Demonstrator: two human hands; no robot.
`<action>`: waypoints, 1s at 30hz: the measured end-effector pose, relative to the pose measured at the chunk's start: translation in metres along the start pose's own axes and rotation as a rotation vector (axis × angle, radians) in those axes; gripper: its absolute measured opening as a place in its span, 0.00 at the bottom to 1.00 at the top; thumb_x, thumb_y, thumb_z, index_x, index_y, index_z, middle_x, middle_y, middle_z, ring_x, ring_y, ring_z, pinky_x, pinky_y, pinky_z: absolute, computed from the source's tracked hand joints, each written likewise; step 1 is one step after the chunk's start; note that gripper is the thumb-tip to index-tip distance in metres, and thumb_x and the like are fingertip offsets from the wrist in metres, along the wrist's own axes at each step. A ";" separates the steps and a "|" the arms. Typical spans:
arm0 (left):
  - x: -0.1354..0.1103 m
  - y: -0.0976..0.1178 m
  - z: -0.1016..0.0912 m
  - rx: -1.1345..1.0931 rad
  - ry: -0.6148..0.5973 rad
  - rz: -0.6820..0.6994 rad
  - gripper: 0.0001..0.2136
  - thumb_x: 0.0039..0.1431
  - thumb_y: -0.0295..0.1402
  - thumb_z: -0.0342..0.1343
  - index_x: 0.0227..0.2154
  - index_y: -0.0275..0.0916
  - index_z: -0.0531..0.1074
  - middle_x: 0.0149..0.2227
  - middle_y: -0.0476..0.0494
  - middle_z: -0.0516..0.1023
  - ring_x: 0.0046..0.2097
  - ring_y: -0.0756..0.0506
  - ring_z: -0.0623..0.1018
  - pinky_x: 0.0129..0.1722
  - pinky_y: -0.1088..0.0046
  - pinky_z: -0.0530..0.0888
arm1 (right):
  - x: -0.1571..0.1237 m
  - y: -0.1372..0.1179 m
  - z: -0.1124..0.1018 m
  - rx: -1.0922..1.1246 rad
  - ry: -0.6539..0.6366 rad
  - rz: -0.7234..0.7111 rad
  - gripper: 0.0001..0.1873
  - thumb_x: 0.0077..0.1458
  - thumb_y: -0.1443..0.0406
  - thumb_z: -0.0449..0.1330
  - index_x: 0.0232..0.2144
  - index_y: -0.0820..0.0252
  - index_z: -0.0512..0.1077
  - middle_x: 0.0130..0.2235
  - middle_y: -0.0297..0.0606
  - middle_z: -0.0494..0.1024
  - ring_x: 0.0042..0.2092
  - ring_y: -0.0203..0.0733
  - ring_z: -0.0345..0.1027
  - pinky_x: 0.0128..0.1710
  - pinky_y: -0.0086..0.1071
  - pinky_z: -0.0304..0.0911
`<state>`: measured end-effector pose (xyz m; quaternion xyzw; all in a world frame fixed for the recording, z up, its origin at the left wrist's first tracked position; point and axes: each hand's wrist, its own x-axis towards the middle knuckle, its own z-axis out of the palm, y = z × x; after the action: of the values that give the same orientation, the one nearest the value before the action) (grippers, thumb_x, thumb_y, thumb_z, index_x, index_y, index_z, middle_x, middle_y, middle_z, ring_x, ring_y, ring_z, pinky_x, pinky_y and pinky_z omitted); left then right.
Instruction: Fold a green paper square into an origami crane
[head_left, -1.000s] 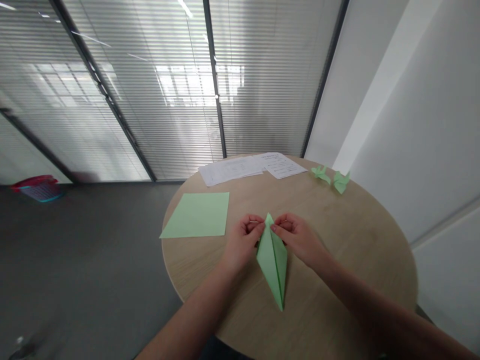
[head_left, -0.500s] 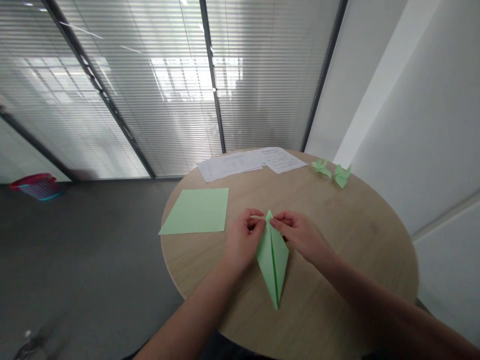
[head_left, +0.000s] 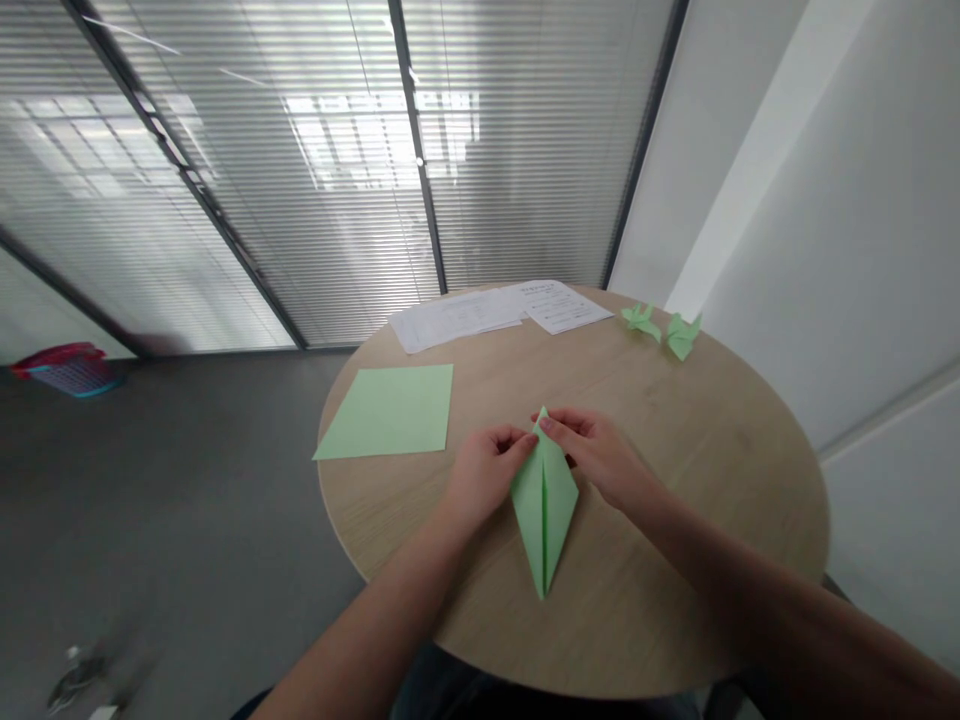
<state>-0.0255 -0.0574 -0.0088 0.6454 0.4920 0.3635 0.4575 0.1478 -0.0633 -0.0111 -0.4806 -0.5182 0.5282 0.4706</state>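
A light green sheet of origami paper (head_left: 544, 510), folded into a long kite shape with a slit down its middle, lies in front of me with its sharp end toward my body. My left hand (head_left: 487, 470) pinches its upper left edge between thumb and fingers. On the other side, my right hand (head_left: 592, 448) grips the paper close to the top tip, thumb on the front face and fingers behind. The fingertips behind the paper are partly hidden.
A flat green sheet (head_left: 390, 410) lies at the left of the round wooden table (head_left: 720, 500). Printed papers (head_left: 465, 318) rest at the far edge. Two folded green paper figures (head_left: 641, 321) sit at the back right. A red and blue basket (head_left: 71, 370) stands on the floor.
My right thumb has moved up and inward, nearer the folded paper's top tip. The paper's lower point has swung slightly left. The whole view has shifted a little.
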 end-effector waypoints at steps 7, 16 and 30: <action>-0.004 0.003 0.004 -0.030 -0.119 -0.035 0.16 0.60 0.44 0.56 0.28 0.36 0.77 0.24 0.48 0.73 0.25 0.50 0.69 0.23 0.76 0.64 | 0.004 0.004 -0.006 -0.102 0.122 -0.081 0.17 0.54 0.50 0.65 0.28 0.57 0.79 0.26 0.35 0.76 0.26 0.39 0.66 0.25 0.32 0.58; -0.005 0.003 0.007 -0.069 -0.227 -0.151 0.17 0.61 0.45 0.56 0.26 0.37 0.75 0.22 0.47 0.73 0.22 0.49 0.72 0.21 0.74 0.70 | 0.006 0.000 -0.016 -0.192 0.331 -0.189 0.18 0.56 0.49 0.62 0.25 0.56 0.75 0.23 0.33 0.72 0.24 0.39 0.62 0.23 0.32 0.55; 0.001 0.003 0.007 -0.045 -0.196 -0.025 0.18 0.57 0.47 0.58 0.22 0.37 0.72 0.22 0.51 0.67 0.24 0.51 0.64 0.25 0.74 0.59 | -0.004 -0.006 -0.002 -0.312 0.256 -0.214 0.17 0.59 0.52 0.59 0.26 0.56 0.74 0.25 0.35 0.76 0.27 0.40 0.68 0.25 0.32 0.58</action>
<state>-0.0177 -0.0587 -0.0078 0.6611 0.4446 0.3039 0.5224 0.1497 -0.0673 -0.0054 -0.5529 -0.5777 0.3234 0.5060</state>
